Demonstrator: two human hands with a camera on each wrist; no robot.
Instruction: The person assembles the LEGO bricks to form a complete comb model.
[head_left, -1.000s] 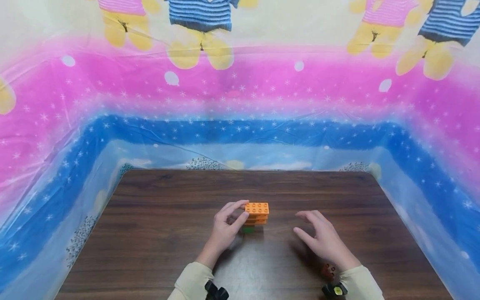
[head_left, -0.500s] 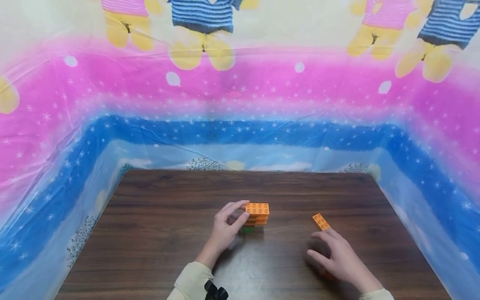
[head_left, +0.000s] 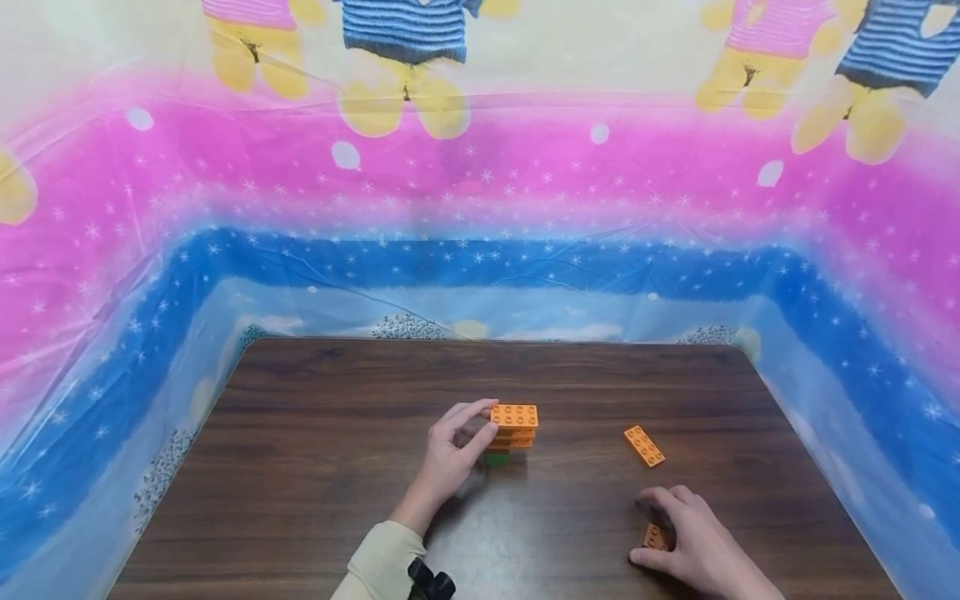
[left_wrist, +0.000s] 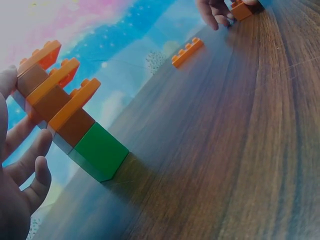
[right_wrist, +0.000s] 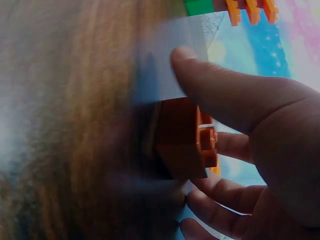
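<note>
A stack of toy building bricks (head_left: 513, 417) stands on the table, with a green brick (left_wrist: 102, 152) at its base and brown bricks alternating with wider orange plates above. My left hand (head_left: 448, 450) holds the upper left part of this stack between thumb and fingers. Lower right, a loose brown brick (head_left: 654, 537) lies between the spread thumb and fingers of my right hand (head_left: 693, 542). In the right wrist view, the thumb (right_wrist: 220, 90) is apart from that brick, while other fingers lie close to its opposite side.
A loose orange plate (head_left: 644, 446) lies on the brown wooden table (head_left: 337, 392), beyond my right hand. Behind the table hangs a patterned pink and blue cloth (head_left: 465, 192).
My right hand has drawn back towards the near right, uncovering the orange plate, and now surrounds the brown brick. My left hand and the stack have stayed in place.
</note>
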